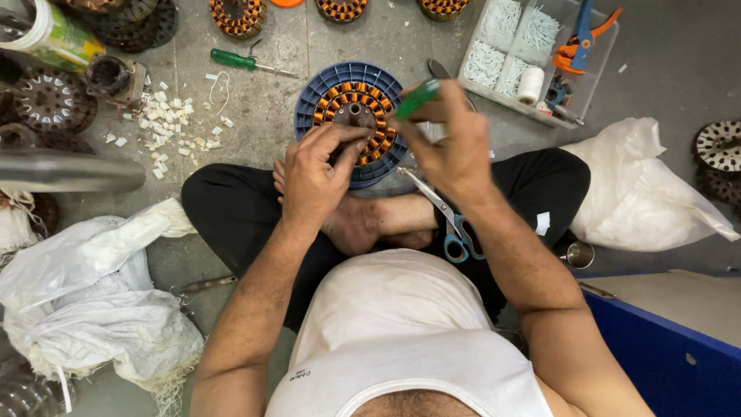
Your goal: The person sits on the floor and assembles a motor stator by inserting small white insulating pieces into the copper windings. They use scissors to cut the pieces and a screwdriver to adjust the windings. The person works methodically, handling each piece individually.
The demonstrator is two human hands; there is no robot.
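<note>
I see the motor winding, a ring of copper coils on a steel core, sitting in a round blue tray on the floor just ahead of my crossed legs. It looks heavy and stiff, but the thin copper wire should scratch or snag easily; I judge the safest hold is on the metal hub at the middle or the outer rim, not on the coils.

My left hand rests on the near side of the winding, its grip pinched on the hub and coils. My right hand is just right of the winding, grip clenched around a green-handled tool whose tip points at the coils.

Near the winding, towards me, blue-handled scissors lie across my leg. Left of it lie a green screwdriver and scattered white chips on rough grey concrete. Right of it stands a clear plastic box with white slips, a spool and an orange cutter. Crumpled white bags lie well out to both sides.
</note>
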